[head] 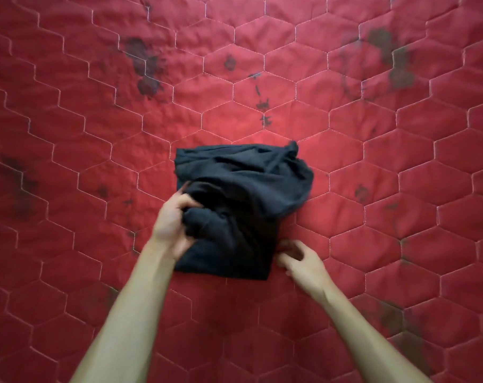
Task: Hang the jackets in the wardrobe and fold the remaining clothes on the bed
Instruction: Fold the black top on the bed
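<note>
A dark navy garment (243, 189) lies in a compact bundle in the middle of the red quilted bed (373, 189). Its far part is rumpled and loosely folded over the near part. My left hand (174, 225) grips a bunched fold at the garment's left side, fingers curled round the cloth. At the garment's near right corner is my right hand (301, 261), fingers loosely bent and touching the edge; whether it pinches the cloth cannot be told. Both hands are blurred.
The red bedcover has white hexagon stitching and dark stains, with patches at the far left (146, 67) and far right (392, 59). No other clothes, wardrobe or bed edges are in view.
</note>
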`<move>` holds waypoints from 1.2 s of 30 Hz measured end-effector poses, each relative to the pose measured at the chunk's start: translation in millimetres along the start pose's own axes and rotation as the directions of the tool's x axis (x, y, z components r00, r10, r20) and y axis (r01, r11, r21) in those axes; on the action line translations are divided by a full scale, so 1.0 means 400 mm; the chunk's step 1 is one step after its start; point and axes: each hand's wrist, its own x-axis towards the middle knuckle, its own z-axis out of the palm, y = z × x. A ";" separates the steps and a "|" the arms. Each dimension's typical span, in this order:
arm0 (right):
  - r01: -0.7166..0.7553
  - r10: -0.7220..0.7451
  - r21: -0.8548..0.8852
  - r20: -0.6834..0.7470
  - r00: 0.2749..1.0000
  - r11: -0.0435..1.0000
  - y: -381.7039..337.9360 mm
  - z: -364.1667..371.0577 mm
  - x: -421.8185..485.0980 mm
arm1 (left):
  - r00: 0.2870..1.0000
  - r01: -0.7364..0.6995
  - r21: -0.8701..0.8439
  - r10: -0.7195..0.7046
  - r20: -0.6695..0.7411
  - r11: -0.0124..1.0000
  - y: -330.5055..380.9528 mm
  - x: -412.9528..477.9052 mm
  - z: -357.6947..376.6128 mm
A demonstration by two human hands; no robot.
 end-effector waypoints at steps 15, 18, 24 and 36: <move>-0.037 0.012 -0.230 -0.108 0.994 0.973 -0.058 0.097 0.006 | 0.868 0.219 0.928 0.376 -0.326 0.301 -0.157 0.031 -0.219; -0.095 0.086 -0.112 -0.083 0.993 0.989 -0.031 0.073 -0.025 | 0.898 0.310 0.818 0.132 -0.419 0.485 -0.182 0.009 -0.224; 0.051 -0.218 -0.523 -0.263 0.940 0.851 -0.002 0.035 -0.087 | 0.885 0.429 0.622 -0.168 -0.433 0.655 -0.233 -0.053 -0.252; 0.501 -0.692 -0.673 -0.023 0.722 0.545 -0.237 0.097 0.060 | 0.685 -0.477 0.851 0.513 0.517 -0.220 -0.180 0.017 -0.112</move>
